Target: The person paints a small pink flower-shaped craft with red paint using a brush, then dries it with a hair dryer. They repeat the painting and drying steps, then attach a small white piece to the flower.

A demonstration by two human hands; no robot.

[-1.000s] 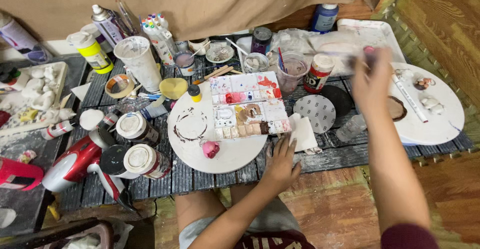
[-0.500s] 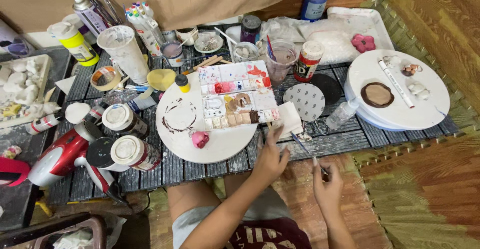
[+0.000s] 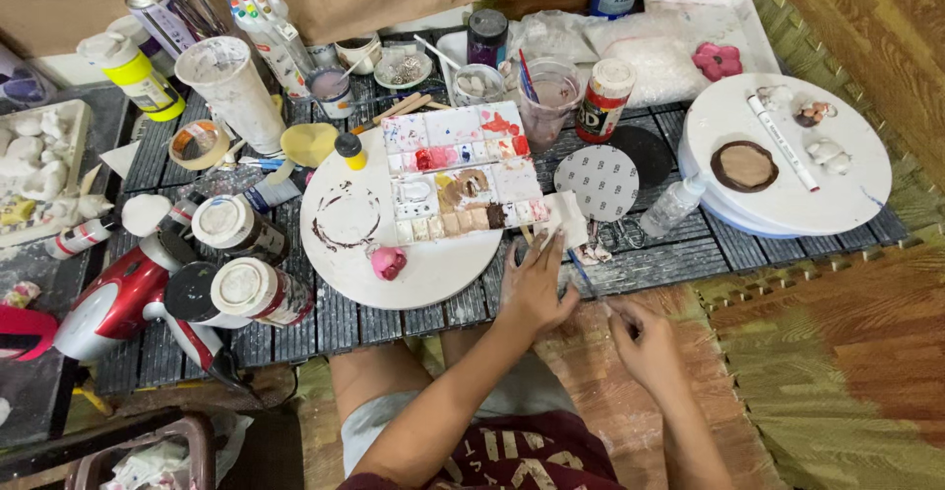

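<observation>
- Head view is showing the left hand (image 3: 535,288) lying flat, fingers spread, at the near edge of the slatted mat (image 3: 630,259), its fingertips touching the folded white tissue (image 3: 563,216) beside the paint palette (image 3: 461,170).
- The right hand (image 3: 645,340) is pinching a thin paintbrush (image 3: 589,283), fingers curled closed on the handle; the bristle end is pointing up toward the tissue, just beside the left hand.
- Doing this well, I judge, is calling for the left hand pinning the tissue steady while the brush tip is being drawn lightly across it, not jabbed.
- The palette is resting tilted across the round white board (image 3: 394,244), so any nudge from the left hand is risking sliding it.
- Small scissors (image 3: 615,234) and a clear little bottle (image 3: 674,205) are crowding the mat to the right of the tissue.
- Open room is lying toward the person, over the bare floor (image 3: 787,352) by the right hand.
</observation>
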